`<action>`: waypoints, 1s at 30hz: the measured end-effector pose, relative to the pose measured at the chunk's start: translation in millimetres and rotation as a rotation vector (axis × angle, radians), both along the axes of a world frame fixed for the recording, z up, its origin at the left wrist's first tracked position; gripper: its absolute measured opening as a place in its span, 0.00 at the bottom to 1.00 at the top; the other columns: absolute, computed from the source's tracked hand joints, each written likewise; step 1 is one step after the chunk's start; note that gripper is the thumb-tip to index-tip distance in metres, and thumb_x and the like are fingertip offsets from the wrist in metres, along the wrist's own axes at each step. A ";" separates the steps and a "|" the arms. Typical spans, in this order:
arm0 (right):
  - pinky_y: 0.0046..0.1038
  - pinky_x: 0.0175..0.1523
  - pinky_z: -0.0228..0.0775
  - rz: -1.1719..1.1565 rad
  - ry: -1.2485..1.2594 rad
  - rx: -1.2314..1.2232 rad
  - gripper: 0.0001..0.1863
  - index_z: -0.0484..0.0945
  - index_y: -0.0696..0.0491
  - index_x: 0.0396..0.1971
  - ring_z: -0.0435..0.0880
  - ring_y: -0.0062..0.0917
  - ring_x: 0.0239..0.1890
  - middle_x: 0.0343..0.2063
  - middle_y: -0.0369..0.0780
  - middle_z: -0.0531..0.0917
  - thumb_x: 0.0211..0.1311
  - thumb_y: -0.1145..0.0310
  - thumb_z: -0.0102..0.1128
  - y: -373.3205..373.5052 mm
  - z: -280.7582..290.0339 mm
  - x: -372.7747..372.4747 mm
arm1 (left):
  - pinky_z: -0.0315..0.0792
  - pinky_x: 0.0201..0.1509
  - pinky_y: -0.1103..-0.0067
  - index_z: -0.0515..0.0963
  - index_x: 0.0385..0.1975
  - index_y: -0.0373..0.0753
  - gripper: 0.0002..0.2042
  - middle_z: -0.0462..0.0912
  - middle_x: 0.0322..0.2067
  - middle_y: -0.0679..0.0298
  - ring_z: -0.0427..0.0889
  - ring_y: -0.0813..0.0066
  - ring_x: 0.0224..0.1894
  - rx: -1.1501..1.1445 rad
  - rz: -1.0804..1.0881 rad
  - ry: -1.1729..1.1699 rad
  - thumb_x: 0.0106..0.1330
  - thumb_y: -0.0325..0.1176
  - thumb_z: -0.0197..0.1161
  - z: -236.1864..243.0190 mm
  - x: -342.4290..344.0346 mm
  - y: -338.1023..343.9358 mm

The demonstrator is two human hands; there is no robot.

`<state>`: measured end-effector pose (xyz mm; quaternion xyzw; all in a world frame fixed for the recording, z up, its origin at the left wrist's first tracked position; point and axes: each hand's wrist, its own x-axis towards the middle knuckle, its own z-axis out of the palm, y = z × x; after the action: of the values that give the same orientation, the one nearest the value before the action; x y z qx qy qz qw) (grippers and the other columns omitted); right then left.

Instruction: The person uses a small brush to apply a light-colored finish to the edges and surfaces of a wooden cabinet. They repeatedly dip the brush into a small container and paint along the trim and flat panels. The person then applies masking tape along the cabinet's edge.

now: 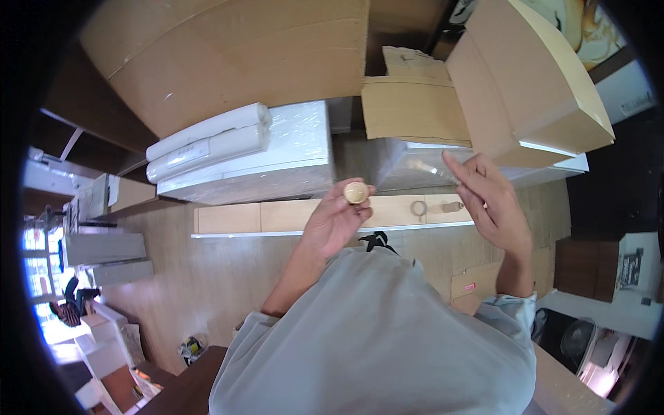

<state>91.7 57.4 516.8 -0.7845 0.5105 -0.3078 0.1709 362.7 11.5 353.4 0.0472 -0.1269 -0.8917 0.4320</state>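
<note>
My left hand (335, 221) grips a small round beige cup or cap (356, 193), its round top facing up. My right hand (486, 197) holds a slim brush-like tool (429, 169) with a pale tip pointing left. Beneath both hands lies a long, narrow light-wood board (297, 216) with a pale metal-like front edge. A beige ring, perhaps a tape roll (418, 202), and a small tan cylindrical item (451, 207) rest on its right part.
Behind the board stand plastic-wrapped white packages (297, 149), two white rolls (200, 152) and large cardboard pieces (408, 104). Dark cabinets (588, 263) are at right. Grey boxes (104, 249) stand at left, where another person (72, 304) is in the distance.
</note>
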 end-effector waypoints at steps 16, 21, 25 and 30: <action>0.32 0.35 0.75 0.386 0.520 -0.167 0.16 0.84 0.55 0.37 0.80 0.30 0.34 0.30 0.37 0.81 0.43 0.78 0.67 -34.1 58.1 52.6 | 0.74 0.54 0.76 0.78 0.54 0.33 0.17 0.84 0.49 0.57 0.81 0.72 0.50 -0.193 0.172 -0.240 0.65 0.23 0.63 21.7 5.9 10.9; 0.33 0.36 0.75 0.392 0.485 -0.114 0.15 0.85 0.55 0.37 0.81 0.31 0.34 0.29 0.37 0.81 0.43 0.77 0.68 -37.7 59.7 53.2 | 0.74 0.56 0.74 0.77 0.54 0.33 0.17 0.84 0.48 0.55 0.81 0.69 0.52 -0.214 0.207 -0.330 0.64 0.23 0.63 22.0 9.5 12.0; 0.33 0.38 0.76 0.376 0.431 -0.160 0.14 0.85 0.55 0.36 0.81 0.31 0.35 0.29 0.37 0.81 0.45 0.76 0.67 -40.3 51.6 50.0 | 0.73 0.59 0.70 0.75 0.56 0.32 0.19 0.82 0.50 0.54 0.79 0.66 0.54 -0.188 0.239 -0.413 0.64 0.24 0.63 21.3 12.8 15.0; 0.33 0.41 0.78 0.382 0.442 -0.125 0.04 0.80 0.56 0.25 0.80 0.31 0.38 0.27 0.38 0.79 0.50 0.72 0.61 -37.3 41.1 37.6 | 0.72 0.58 0.70 0.75 0.55 0.33 0.20 0.80 0.50 0.55 0.78 0.66 0.56 -0.204 0.246 -0.372 0.63 0.27 0.66 21.7 5.1 14.6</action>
<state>129.3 20.0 557.9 -0.9233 0.3587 -0.1227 0.0620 367.9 26.1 375.1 0.1819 -0.2869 -0.7910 0.5088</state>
